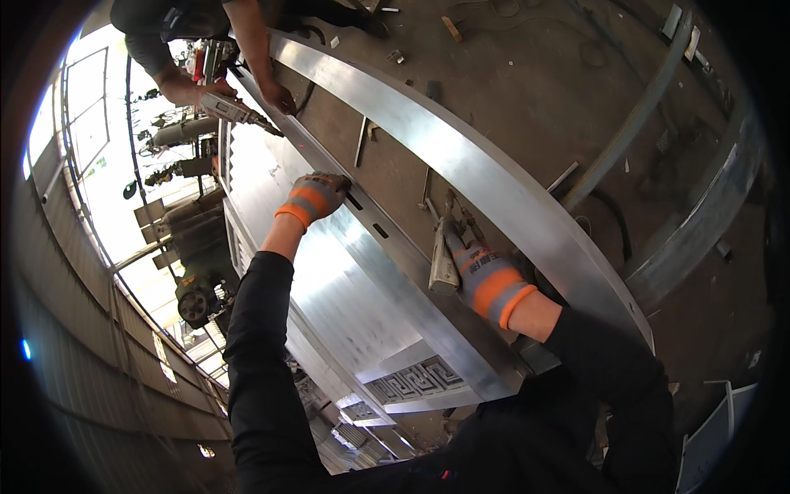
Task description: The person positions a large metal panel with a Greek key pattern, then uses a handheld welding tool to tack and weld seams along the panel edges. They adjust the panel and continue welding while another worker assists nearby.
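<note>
In an orange-and-grey glove, my left hand (317,198) is closed over the long edge of a shiny metal door panel (329,255), near two dark slots cut in that edge. My right hand (487,276), gloved alike, is closed around a pale boxy welding gun (444,262) with a narrow metal nose pointing away from me. Its fingers are partly hidden behind the tool. The gun is between the panel edge and a long curved metal strip (444,140). A fretwork pattern (415,379) decorates the near end of the panel.
At the far left, a co-worker's hand (218,90) holds a similar gun (234,109) against the panel edge; their other hand (278,99) rests nearby. Further curved metal strips (638,115) lie on the right, with cables and scraps on the floor. Machinery (193,247) stands left.
</note>
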`<action>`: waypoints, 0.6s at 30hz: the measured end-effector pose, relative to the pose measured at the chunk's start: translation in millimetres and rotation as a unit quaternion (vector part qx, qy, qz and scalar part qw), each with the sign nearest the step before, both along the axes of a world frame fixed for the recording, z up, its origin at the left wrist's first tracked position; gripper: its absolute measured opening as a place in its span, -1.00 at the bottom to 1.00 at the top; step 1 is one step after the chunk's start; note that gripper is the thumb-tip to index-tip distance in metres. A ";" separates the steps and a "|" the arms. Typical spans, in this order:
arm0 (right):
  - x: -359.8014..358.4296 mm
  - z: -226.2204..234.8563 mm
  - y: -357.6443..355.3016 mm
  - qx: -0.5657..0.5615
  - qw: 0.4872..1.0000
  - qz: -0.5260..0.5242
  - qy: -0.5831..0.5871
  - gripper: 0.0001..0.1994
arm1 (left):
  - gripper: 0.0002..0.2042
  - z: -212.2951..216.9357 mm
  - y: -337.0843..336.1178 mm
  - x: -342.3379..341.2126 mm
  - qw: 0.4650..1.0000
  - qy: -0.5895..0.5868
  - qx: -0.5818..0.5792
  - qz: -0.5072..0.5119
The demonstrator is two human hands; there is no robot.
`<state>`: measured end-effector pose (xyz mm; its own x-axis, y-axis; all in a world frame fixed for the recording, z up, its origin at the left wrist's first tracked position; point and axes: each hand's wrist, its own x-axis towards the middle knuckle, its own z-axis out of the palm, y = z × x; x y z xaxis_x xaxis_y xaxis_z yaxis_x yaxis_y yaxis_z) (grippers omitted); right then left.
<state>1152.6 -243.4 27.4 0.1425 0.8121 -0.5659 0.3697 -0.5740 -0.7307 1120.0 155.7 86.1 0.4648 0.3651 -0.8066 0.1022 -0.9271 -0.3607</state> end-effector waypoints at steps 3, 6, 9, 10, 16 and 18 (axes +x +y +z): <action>2.5 3.2 0.4 -0.024 0.999 0.013 0.025 -0.01 | -0.57 -3.0 -8.0 7.4 1.000 -0.006 0.006 -0.010; 4.0 2.8 3.4 -0.019 1.000 0.015 0.005 -0.01 | -0.60 -5.5 -8.2 6.6 1.000 -0.015 0.027 0.001; 6.5 1.0 6.6 -0.031 0.999 0.028 0.016 -0.02 | -0.61 -4.8 -5.1 -2.6 0.999 -0.047 0.021 0.006; 7.1 0.4 5.8 -0.033 0.998 0.036 0.026 -0.03 | -0.61 -4.1 -4.4 -6.3 0.998 -0.053 0.028 -0.014; 0.1 -2.9 2.6 -0.025 0.999 0.023 0.024 -0.06 | -0.59 -5.4 -1.8 -5.6 0.999 -0.040 0.021 -0.012; -4.3 -6.2 3.8 -0.008 1.000 -0.002 0.009 -0.10 | -0.59 -4.1 -3.0 0.7 0.999 -0.022 0.025 -0.037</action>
<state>1148.2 -239.6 21.2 0.1350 0.8020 -0.5819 0.3543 -0.5875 -0.7275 1120.7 152.7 82.0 0.5274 0.3671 -0.7662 0.0502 -0.9137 -0.4032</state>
